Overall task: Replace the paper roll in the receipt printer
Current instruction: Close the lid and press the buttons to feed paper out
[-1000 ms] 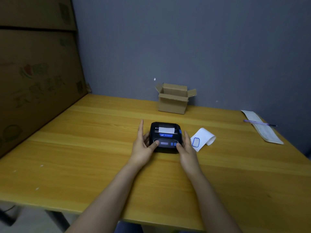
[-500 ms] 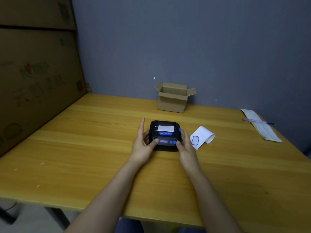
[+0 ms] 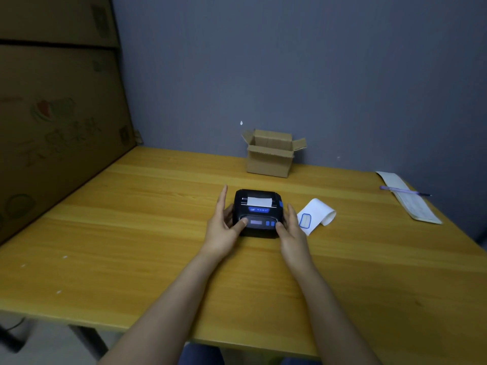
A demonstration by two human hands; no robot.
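2 bare hands flank a small black receipt printer [image 3: 257,212] sitting just right of the frame's centre on the yellow wooden surface [image 3: 131,233]. The left hand [image 3: 223,227] lies against the printer's left side, fingers stretched forward and loosely spread, thumb tip pressed on the lower front panel beside the small display. The right hand [image 3: 293,230] lies against the right side, its thumb on the front panel near the 2 blue buttons. Each grip is loose and mostly open, bracing the printer between palm and thumb rather than closing around it. The lid is shut, and a short strip of white paper [image 3: 259,201] shows at the slot on top.

Just right of the right hand, a curled white paper strip [image 3: 317,216] with a blue-outlined label lies on the surface, apart from the printer. Toward the upper middle, an open cardboard box [image 3: 271,158] stands by the grey wall. At the right edge, a purple pen [image 3: 403,191] lies across a long slip of paper [image 3: 411,204]. Large cardboard cartons [image 3: 58,122] fill the left of the frame.
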